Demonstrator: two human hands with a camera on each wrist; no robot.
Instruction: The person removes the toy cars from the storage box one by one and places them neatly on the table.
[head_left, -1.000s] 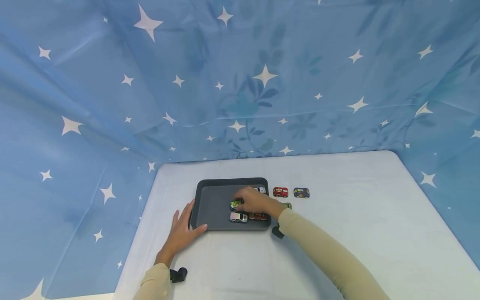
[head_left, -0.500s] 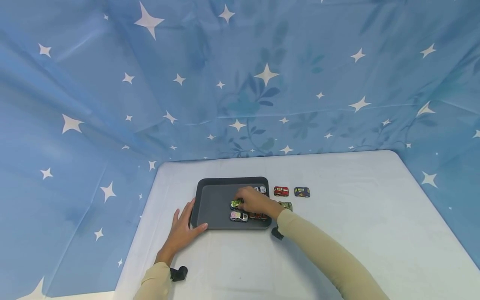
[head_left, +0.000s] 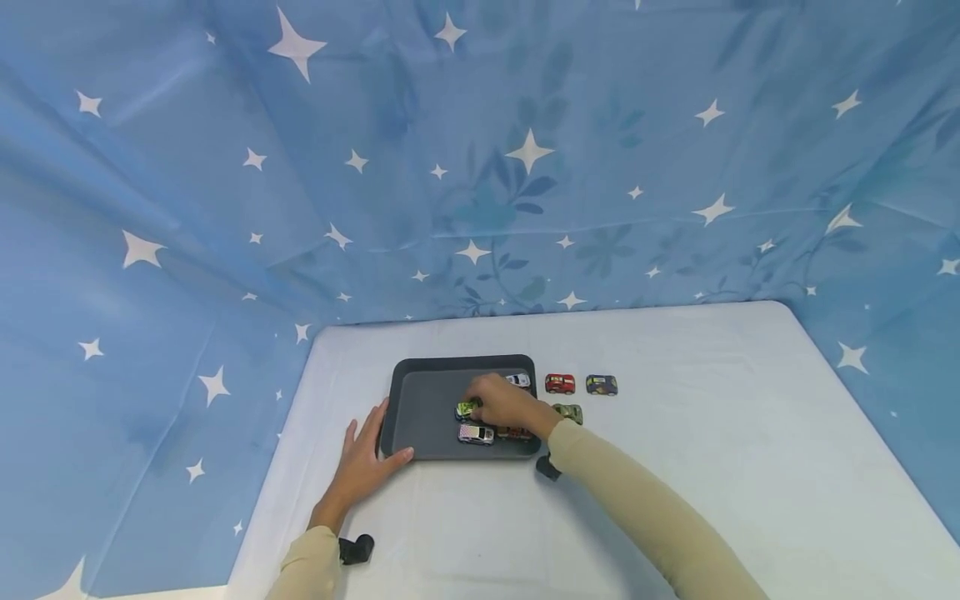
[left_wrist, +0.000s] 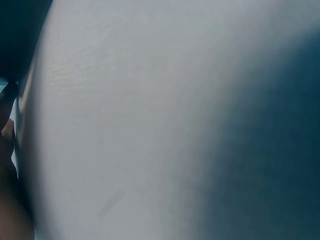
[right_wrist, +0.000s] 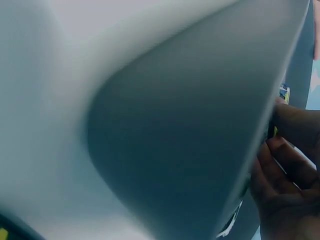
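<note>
My right hand point(head_left: 501, 402) reaches into the dark grey tray point(head_left: 423, 417) and pinches a lime-green toy car point(head_left: 465, 410) between thumb and fingertips. In the right wrist view the thumb and curled fingers point(right_wrist: 282, 162) meet around it, mostly hidden. Just below that car sits a white-and-pink toy car point(head_left: 476, 434), with a reddish-brown toy car point(head_left: 513, 433) beside it, partly under my wrist. A white toy car point(head_left: 518, 380) is in the tray's far right corner. With fingers spread, my left hand point(head_left: 362, 462) rests against the tray's near left corner.
Right of the tray, on the white table point(head_left: 675, 417), are a red toy car point(head_left: 560, 383), a dark blue-and-yellow toy car point(head_left: 602, 384) and a camouflage-green toy car point(head_left: 570, 412) by my forearm. A blue starry curtain point(head_left: 480, 200) hangs behind the table.
Both hands stay almost where they were, the right still pinching the lime-green toy car. The whole head view shifts only slightly.
</note>
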